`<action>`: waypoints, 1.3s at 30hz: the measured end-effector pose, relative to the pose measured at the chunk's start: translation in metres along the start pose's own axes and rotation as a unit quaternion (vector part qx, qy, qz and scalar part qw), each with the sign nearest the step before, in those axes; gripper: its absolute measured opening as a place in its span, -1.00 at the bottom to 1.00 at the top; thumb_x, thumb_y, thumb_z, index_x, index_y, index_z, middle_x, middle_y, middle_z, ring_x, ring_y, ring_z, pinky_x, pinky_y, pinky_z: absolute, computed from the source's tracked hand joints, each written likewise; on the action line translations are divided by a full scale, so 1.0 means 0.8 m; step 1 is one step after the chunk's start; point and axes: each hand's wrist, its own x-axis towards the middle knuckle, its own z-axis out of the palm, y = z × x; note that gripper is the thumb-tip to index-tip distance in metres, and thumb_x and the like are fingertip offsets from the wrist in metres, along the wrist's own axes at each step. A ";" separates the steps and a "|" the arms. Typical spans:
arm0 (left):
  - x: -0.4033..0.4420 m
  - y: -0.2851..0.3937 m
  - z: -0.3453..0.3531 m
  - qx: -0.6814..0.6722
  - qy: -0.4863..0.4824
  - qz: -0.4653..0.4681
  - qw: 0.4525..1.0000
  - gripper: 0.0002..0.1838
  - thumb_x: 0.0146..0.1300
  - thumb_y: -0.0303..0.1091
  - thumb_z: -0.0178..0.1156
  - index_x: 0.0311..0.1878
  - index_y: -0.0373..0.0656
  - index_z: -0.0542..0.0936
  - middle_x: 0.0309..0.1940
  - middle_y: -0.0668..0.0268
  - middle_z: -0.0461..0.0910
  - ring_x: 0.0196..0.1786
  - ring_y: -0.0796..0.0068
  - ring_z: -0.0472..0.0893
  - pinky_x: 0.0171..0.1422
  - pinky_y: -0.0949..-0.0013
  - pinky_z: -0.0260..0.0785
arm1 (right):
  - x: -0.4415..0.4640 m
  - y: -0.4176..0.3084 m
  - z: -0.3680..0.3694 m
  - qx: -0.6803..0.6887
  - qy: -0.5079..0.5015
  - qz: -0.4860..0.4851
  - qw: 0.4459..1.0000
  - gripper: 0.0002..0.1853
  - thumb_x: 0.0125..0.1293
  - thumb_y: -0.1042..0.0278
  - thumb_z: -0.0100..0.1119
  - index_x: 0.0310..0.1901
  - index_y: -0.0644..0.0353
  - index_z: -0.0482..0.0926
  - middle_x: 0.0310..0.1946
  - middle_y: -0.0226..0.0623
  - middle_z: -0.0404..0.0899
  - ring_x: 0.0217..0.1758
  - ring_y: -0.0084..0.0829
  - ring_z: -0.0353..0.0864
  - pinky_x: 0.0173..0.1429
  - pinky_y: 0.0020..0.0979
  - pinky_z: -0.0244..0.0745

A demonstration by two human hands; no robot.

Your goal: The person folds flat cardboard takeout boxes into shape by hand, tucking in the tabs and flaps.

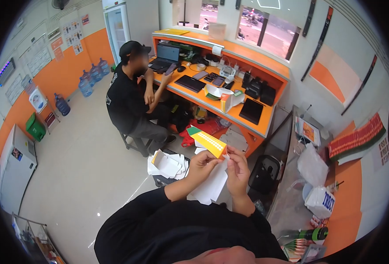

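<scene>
A printed carton [208, 143] in yellow, orange and green, with white inner panels [212, 185], is held up in front of my body, partly folded. My left hand [202, 168] pinches its lower edge between thumb and fingers. On the other side, my right hand [237, 170] grips the orange end, fingertips pressed together by a small white flap. Beyond my left wrist, several white carton pieces [168, 164] lie stacked on a dark stool [163, 180].
A person in black [130, 94] sits on a stool at the orange desk [251, 126], holding a phone [170, 69]. Opened cartons [223, 96], tablets and a laptop [166, 53] are on the desk. A cluttered side table [287, 198] stands close on my right.
</scene>
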 end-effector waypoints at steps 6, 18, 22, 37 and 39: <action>-0.002 -0.002 0.001 -0.055 0.021 -0.024 0.998 -0.93 0.32 -0.61 0.24 -0.24 -0.27 0.53 -0.27 0.28 0.67 -0.17 0.61 0.65 -0.05 0.51 0.49 | -0.002 0.007 -0.006 -0.031 -0.004 0.005 0.999 -0.88 0.42 0.52 0.11 -0.09 0.35 0.57 0.15 -0.09 0.47 0.25 -0.25 0.50 0.34 -0.30 0.39; -0.002 0.004 0.002 -0.041 0.007 -0.001 0.999 -0.94 0.35 -0.58 0.21 -0.17 -0.27 0.52 -0.25 0.30 0.65 -0.18 0.64 0.62 -0.04 0.54 0.45 | 0.001 -0.003 -0.018 -0.184 -0.037 -0.038 0.981 -0.89 0.40 0.55 0.12 -0.11 0.32 0.60 0.12 -0.16 0.49 0.03 -0.46 0.61 -0.10 -0.59 0.56; -0.004 -0.006 -0.002 -0.031 -0.002 -0.002 1.000 -0.93 0.35 -0.59 0.22 -0.15 -0.28 0.53 -0.22 0.28 0.65 -0.15 0.62 0.63 -0.03 0.54 0.45 | 0.002 -0.005 -0.015 -0.194 -0.028 -0.046 0.980 -0.89 0.38 0.58 0.13 -0.13 0.33 0.61 0.09 -0.17 0.52 -0.01 -0.48 0.62 -0.16 -0.61 0.54; -0.003 -0.005 0.010 -0.033 0.009 -0.039 0.999 -0.97 0.41 -0.58 0.13 -0.18 -0.30 0.48 -0.22 0.23 0.67 -0.11 0.54 0.67 0.05 0.47 0.50 | -0.001 -0.008 -0.010 -0.198 0.042 -0.056 0.978 -0.87 0.22 0.63 0.22 -0.19 0.31 0.62 -0.05 -0.08 0.61 0.01 -0.20 0.65 0.04 -0.33 0.54; -0.002 -0.007 0.010 -0.038 0.010 -0.035 0.999 -0.95 0.41 -0.58 0.11 -0.21 -0.30 0.45 -0.23 0.21 0.67 -0.11 0.53 0.67 0.03 0.48 0.49 | -0.002 -0.003 -0.013 -0.194 0.020 -0.058 0.979 -0.88 0.30 0.66 0.14 -0.15 0.37 0.60 0.01 -0.14 0.56 0.06 -0.37 0.64 -0.04 -0.50 0.63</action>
